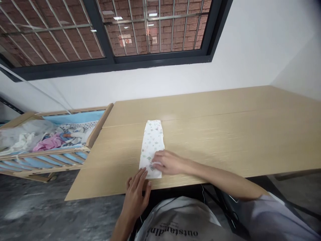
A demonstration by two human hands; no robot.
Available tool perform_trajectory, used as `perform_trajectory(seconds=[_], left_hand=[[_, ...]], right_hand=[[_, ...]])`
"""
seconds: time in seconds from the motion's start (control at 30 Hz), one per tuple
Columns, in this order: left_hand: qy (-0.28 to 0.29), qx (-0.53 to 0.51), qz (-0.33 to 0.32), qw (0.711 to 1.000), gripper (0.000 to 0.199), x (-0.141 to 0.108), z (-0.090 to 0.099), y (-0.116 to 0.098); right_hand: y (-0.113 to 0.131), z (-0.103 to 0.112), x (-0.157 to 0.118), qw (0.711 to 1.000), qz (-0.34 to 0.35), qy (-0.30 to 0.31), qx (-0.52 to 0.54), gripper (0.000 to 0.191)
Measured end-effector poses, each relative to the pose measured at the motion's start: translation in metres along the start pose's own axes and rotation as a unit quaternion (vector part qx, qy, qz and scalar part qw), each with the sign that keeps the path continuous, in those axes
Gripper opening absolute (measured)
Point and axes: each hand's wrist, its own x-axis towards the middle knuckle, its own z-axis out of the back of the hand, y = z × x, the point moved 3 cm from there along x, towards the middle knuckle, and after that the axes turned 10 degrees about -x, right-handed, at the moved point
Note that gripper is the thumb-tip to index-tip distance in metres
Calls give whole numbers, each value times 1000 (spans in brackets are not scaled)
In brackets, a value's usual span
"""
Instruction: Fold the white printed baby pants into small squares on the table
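Note:
A pair of small white baby pants (152, 135) with a scattered print lies folded lengthwise into a narrow strip on the wooden table. Its narrower end points toward the wall and its wide end is near the table's front edge. My right hand (169, 162) rests on the lower right part of the pants, fingers bent and thumb drawn in, with a bit of fabric bunched between them. At the near left corner of the pants, my left hand (137, 190) lies with its fingers stretched out, the fingertips at the cloth's edge.
The wide wooden table (225, 134) reaches to the white wall, under a dark-framed barred window (160, 62). Left of it stands a wooden crib (99, 129) with blue lining, holding a pile of clothes, including a pink piece (48, 143), and clear plastic (37, 129).

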Motion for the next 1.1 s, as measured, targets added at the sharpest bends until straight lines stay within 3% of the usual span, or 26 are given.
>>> perform_trajectory(seconds=[0.1, 0.2, 0.27, 0.4, 0.5, 0.63, 0.73, 0.87, 0.97, 1.1], left_hand=[[56, 28, -32, 998, 36, 1, 1, 10], [92, 66, -78, 991, 38, -3, 0, 15], [102, 84, -124, 983, 38, -8, 1, 14], [113, 93, -229, 962, 37, -20, 4, 2], [126, 81, -278, 949, 41, -24, 9, -12], [105, 56, -288, 950, 43, -16, 20, -28], [61, 50, -291, 954, 43, 7, 29, -33], [6, 51, -296, 954, 35, 62, 37, -34], [-11, 61, -232, 971, 19, 115, 38, -32], [-9, 24, -125, 992, 24, 181, 32, -21]], right_hand=[[22, -14, -36, 999, 34, 4, -15, 39], [27, -34, -60, 998, 29, -26, -40, 43], [27, -49, -72, 996, 27, -65, -53, 43], [31, -66, -92, 982, 48, -176, -45, 26], [39, -58, -100, 972, 63, -224, -38, 26], [45, -26, -101, 971, 40, -235, -9, 24], [38, 5, -90, 975, -1, -221, 35, 21], [8, 44, -58, 978, -48, -192, 67, 20], [-33, 60, -23, 979, -86, -161, 91, 19], [-94, 60, 27, 970, -113, -188, 110, 17]])
